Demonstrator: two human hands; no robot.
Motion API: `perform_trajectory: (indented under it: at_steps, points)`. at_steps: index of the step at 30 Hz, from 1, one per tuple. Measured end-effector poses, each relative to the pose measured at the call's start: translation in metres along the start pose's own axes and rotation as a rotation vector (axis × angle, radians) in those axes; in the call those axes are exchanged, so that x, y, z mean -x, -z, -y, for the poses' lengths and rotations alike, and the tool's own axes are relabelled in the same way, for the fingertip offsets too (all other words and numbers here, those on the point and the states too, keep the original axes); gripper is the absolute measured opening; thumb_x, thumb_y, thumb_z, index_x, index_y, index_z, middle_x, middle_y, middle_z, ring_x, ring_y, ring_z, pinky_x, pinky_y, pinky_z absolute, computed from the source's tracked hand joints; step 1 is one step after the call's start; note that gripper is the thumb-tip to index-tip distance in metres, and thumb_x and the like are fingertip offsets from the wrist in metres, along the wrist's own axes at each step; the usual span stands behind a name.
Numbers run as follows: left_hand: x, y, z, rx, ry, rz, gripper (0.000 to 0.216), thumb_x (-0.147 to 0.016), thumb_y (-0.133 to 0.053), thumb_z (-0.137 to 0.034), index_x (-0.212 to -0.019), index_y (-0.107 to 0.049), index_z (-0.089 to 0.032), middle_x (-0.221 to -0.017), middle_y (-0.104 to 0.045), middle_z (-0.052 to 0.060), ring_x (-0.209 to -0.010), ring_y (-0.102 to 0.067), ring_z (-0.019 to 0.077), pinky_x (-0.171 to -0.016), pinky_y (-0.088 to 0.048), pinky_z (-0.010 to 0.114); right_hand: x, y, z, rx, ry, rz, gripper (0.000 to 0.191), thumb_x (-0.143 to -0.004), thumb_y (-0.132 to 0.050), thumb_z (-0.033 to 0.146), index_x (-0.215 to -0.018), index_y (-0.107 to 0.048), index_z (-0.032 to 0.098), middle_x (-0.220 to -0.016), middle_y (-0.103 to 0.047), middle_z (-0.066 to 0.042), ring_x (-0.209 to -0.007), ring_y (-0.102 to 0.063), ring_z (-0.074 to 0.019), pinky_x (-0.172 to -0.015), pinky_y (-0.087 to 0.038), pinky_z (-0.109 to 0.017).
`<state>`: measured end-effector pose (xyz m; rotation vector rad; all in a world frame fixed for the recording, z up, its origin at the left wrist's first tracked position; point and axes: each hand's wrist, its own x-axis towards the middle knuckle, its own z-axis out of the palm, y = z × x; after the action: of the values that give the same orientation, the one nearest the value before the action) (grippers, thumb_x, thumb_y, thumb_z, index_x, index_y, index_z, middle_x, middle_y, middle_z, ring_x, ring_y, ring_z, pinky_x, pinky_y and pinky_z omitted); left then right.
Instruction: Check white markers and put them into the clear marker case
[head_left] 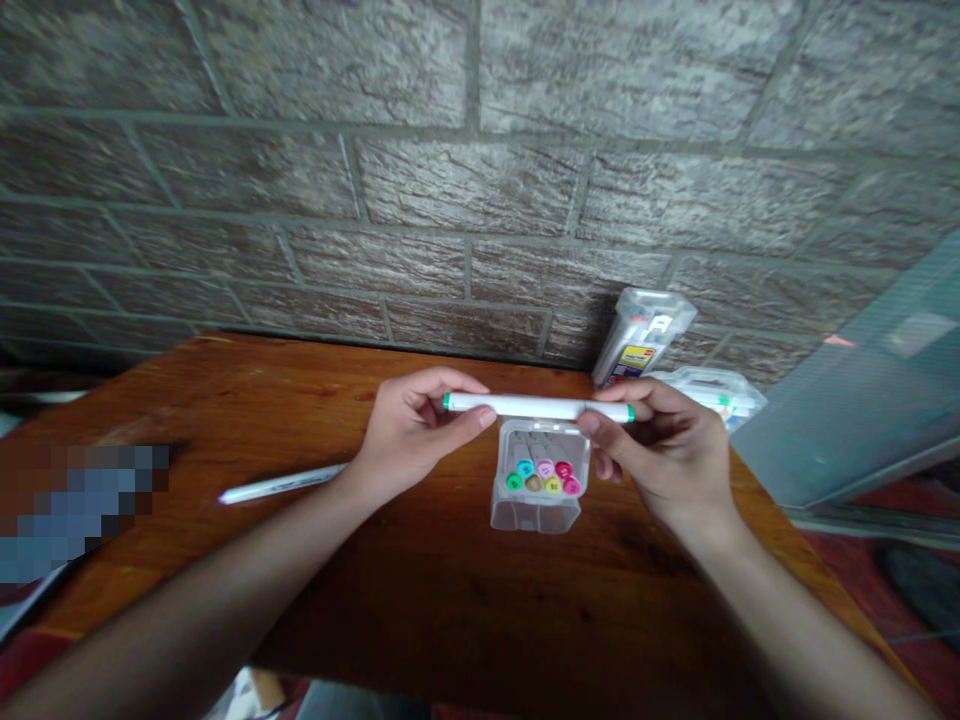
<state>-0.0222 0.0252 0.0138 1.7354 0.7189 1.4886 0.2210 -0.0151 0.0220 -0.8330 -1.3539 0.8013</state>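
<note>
A white marker [536, 406] with green ends is held level above the wooden table [420, 590]. My left hand [412, 435] pinches its left end and my right hand [660, 450] grips its right end. Just below the marker stands a clear plastic marker case [534, 512], open at the top, with several markers inside showing coloured caps: green, blue, pink, yellow, red.
A loose white pen [281, 485] lies on the table left of my left wrist. A clear plastic lid or box [643, 340] leans against the brick wall, with another clear case [724, 392] beside it. A blurred patch covers the table's left edge.
</note>
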Motion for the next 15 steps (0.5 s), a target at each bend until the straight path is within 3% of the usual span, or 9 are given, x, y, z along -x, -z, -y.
perform_trajectory:
  at_steps: [7, 15]
  points:
    - [0.0011, 0.0026, 0.0011, 0.027, 0.044, 0.011, 0.017, -0.082, -0.087, -0.027, -0.092, -0.08, -0.015, -0.055, -0.065, -0.003, -0.042, -0.052, 0.0074, -0.039, -0.039, 0.017, -0.0003, 0.0012, 0.002, 0.018, -0.037, -0.01, 0.025, -0.081, -0.093, 0.031, -0.096, -0.076, 0.02, -0.059, -0.071, 0.002, -0.037, -0.06, -0.0107, -0.035, -0.046, -0.02]
    - [-0.0005, 0.0008, -0.0003, -0.016, 0.005, -0.006, 0.017, -0.081, -0.089, -0.029, -0.087, -0.08, -0.017, -0.059, -0.068, -0.001, -0.047, -0.056, 0.009, -0.041, -0.041, 0.019, 0.0003, 0.0001, -0.0025, 0.016, 0.018, -0.024, 0.023, -0.08, -0.094, 0.028, -0.093, -0.077, 0.021, -0.058, -0.069, 0.004, -0.035, -0.058, -0.0096, -0.034, -0.047, -0.02]
